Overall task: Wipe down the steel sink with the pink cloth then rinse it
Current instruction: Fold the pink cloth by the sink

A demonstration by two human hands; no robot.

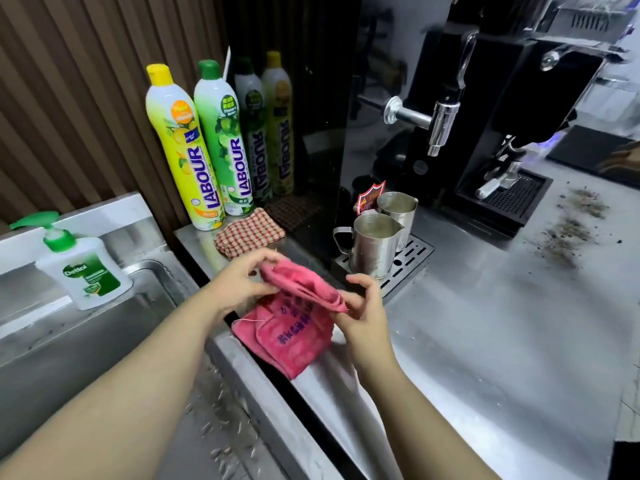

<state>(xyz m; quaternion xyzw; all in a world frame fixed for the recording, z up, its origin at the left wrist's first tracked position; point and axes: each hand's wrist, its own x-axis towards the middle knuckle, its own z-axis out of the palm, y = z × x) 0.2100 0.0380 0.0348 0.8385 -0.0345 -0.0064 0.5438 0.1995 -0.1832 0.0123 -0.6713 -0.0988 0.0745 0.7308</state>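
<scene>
cloth (294,327): showing pink, with blue lettering
rag (248,233): showing red-and-cream check
bottles: one (183,147) glowing yellow, yellow cap; one (221,133) green, green cap
soap (81,268): showing white and green, green pump
jugs (374,244): gleaming steel
wall (69,81): running brown ribs

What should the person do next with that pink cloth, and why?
Probably carry the pink cloth leftward and down into the steel sink. Both the left hand and the right hand pinch its top edge, yet it hangs over the counter edge beside the basin, and bits of debris lie in the sink, unwiped.
</scene>
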